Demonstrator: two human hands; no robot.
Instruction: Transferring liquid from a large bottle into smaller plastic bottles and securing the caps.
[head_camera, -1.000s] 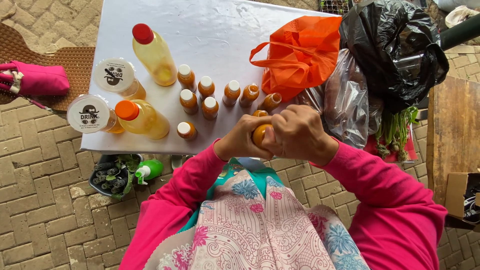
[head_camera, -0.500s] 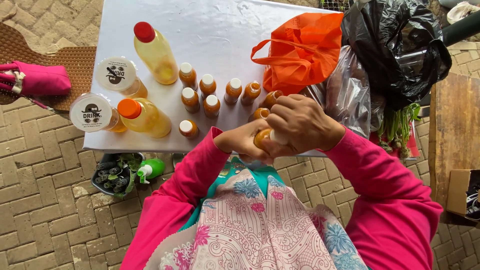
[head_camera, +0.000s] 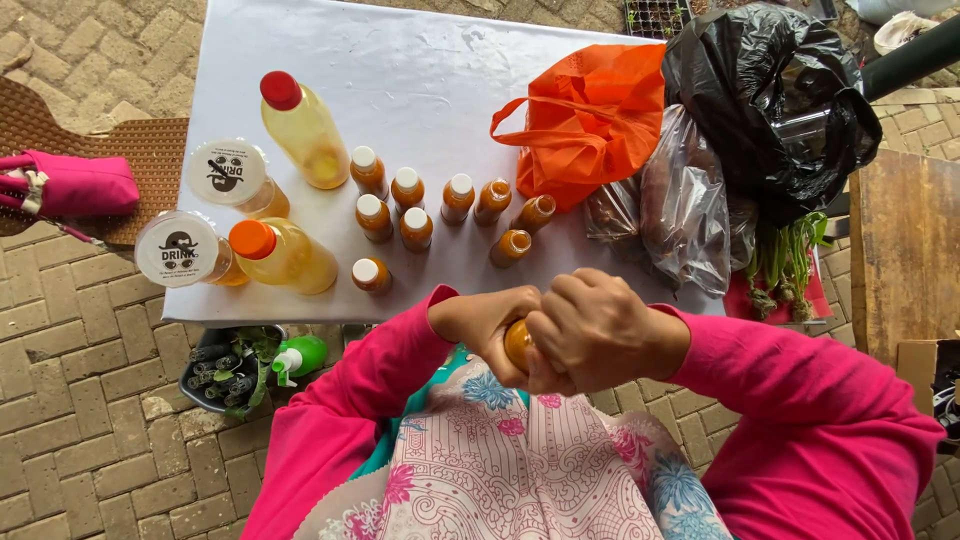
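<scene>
Notably, edges: the white tabletop (head_camera: 420, 60) is running out at its near edge just in front of the hands, and both hands are working off it, over the person's lap.
Open room: the far middle of the tabletop is lying bare; the strip between the small bottles and the near edge is also showing free cloth.
Left side: two large bottles with red and orange caps (head_camera: 300, 130) and two lidded cups (head_camera: 228, 175) are crowding the left end, the nearer cup sitting right at the edge.
Middle: a cluster of small amber bottles (head_camera: 415, 215) is standing upright in loose rows, some capped white, some showing open necks.
Right side: an orange bag (head_camera: 590, 120), a clear plastic bag (head_camera: 685, 200) and a black plastic bag (head_camera: 770, 100) are filling the right end, leaving little room there.
Left hand (head_camera: 485, 325): its grip is closing around the small bottle (head_camera: 518, 345), fingers wrapping it from the left.
Right hand (head_camera: 600, 330): its grip is closing over the same bottle's top, fingers curling tight and hiding the cap.
Small bottle: it is sitting between both hands, only a sliver of orange showing, just off the tabletop's near edge.
Below: a green spray bottle (head_camera: 298, 358) is lying on the brick floor (head_camera: 70, 400) beside a dark tray of plants (head_camera: 225, 370).
</scene>
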